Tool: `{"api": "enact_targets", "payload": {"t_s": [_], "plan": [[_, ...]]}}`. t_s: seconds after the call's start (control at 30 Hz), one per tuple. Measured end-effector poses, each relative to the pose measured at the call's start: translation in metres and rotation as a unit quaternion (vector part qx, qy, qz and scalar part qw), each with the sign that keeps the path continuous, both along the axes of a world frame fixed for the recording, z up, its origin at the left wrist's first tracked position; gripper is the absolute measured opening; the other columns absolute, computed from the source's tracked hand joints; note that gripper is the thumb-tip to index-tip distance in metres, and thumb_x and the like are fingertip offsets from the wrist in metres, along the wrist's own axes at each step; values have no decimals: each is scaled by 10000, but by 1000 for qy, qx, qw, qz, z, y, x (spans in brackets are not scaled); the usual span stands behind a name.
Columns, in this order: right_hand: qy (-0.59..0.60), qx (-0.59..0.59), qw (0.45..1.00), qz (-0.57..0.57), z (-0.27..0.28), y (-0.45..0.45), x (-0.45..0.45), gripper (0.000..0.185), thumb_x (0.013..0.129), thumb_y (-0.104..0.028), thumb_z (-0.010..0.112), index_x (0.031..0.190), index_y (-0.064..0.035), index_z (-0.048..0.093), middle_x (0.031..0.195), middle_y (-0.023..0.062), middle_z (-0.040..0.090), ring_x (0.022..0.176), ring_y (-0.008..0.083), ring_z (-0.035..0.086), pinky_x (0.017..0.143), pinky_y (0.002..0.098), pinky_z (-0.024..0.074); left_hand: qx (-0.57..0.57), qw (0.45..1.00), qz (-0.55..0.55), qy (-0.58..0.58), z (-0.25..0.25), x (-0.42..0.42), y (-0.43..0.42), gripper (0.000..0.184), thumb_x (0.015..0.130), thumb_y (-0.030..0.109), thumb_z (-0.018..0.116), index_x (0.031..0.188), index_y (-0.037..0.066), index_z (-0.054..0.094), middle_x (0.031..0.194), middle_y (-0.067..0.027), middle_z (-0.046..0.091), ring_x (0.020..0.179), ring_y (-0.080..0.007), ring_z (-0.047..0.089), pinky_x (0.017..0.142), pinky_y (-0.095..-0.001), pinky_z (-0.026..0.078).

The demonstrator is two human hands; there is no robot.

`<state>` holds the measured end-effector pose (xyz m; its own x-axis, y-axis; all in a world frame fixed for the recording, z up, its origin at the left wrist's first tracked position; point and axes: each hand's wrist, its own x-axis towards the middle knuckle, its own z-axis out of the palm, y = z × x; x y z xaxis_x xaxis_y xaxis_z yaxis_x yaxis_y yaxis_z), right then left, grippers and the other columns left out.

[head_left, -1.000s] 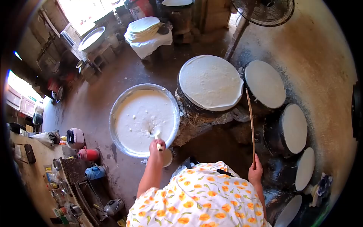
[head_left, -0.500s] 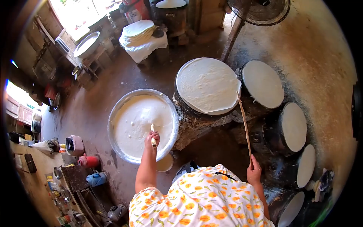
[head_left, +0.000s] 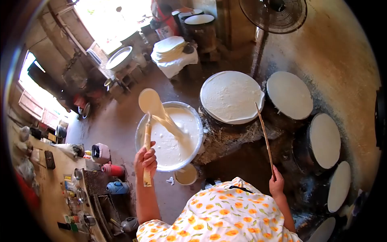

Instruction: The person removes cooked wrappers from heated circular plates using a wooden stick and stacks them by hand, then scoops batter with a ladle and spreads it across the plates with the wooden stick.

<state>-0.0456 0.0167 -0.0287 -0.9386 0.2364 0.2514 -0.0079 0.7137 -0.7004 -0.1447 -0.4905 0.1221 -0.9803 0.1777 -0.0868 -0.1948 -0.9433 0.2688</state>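
My left hand (head_left: pixel 146 160) grips the wooden handle of a ladle (head_left: pixel 148 101), raised over the left rim of a wide basin (head_left: pixel 139 139). Pale liquid batter (head_left: pixel 171 126) streams from the ladle down into the white batter (head_left: pixel 167 141) that fills the basin. In my right hand (head_left: pixel 276 180) is a thin wooden stick (head_left: pixel 267 141). Its tip is at the right edge of a thin white sheet (head_left: pixel 231 97) lying over a round drum-like stand; I cannot tell whether they touch.
More round white-topped drums (head_left: pixel 289 94) curve down the right side. A bowl (head_left: pixel 185 175) sits below the basin. Farther back are a stack of white sheets (head_left: pixel 169 46) on a cloth-covered stand and a fan (head_left: pixel 274 16). A cluttered table edge and a blue jug (head_left: pixel 117 188) lie left.
My left hand has lifted the ladle out of the batter, up and to the left, and batter now pours from it. My right hand still holds the stick near the sheet's edge. The view has shifted.
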Motion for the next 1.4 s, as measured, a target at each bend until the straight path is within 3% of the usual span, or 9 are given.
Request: {"api": "enact_targets", "payload": {"t_s": [0.17,0.3,0.37,0.43,0.5,0.63,0.8,1.03,1.4], "plan": [[17,3,999,27,1,0,-9,466,771,95,502,1209,-49,569,1011,194,629,900,354,612,775,375,500,-203,975,71,47,91,23,-3,380,986,199,409,1246,-77,403,654,-4,400,406,-34,361,298,-199,320],[26,-19,998,47,2,-5,-16,456,775,93,511,1204,-49,572,1014,193,631,905,357,615,779,375,504,-398,912,92,-28,65,31,-1,338,964,222,451,1179,-39,434,624,19,410,420,-37,364,322,-188,316],[-13,-35,998,58,-3,-4,-16,435,793,85,506,1213,-14,556,1127,188,616,1014,309,615,849,326,489,-327,937,33,-119,13,31,-9,294,969,201,406,1121,-48,432,640,18,407,439,-50,376,353,-204,326],[13,-33,997,70,-5,-7,-17,438,785,88,515,1202,-32,569,1072,191,624,963,331,618,815,341,497,-80,969,-17,-233,-44,30,-22,276,970,185,361,1080,-61,417,658,17,394,459,-58,390,380,-216,342],[39,-30,995,83,-2,-8,-20,442,777,92,524,1191,-51,583,1017,195,632,911,352,620,782,357,505,-59,960,-17,-275,-86,38,-35,289,969,187,350,1071,-78,402,669,15,384,465,-65,396,396,-228,355],[23,0,996,85,7,-14,-27,476,758,106,521,1198,-66,581,990,187,632,880,335,624,752,341,502,-34,989,2,-142,-52,63,-27,292,977,189,349,1107,-64,416,643,21,359,439,-66,381,359,-222,336],[-4,-12,997,74,22,-24,-30,547,707,121,512,1207,-89,583,812,142,580,675,284,562,613,330,463,-317,919,74,-223,-41,30,-14,215,952,141,429,1090,-23,445,650,-6,420,433,-67,376,363,-213,331],[-28,19,999,-13,34,-32,4,557,689,90,519,1195,-129,598,749,132,527,623,293,525,567,353,451,-395,889,-87,-213,-19,-39,49,185,935,123,448,1039,-27,480,601,6,383,392,-53,320,330,-205,277],[10,93,954,-285,77,-5,130,583,692,51,583,1204,-229,591,750,82,506,610,252,544,537,356,472,-468,747,-455,130,45,-87,334,198,944,141,468,1075,2,522,641,-12,438,403,-58,377,326,-214,318]]}}
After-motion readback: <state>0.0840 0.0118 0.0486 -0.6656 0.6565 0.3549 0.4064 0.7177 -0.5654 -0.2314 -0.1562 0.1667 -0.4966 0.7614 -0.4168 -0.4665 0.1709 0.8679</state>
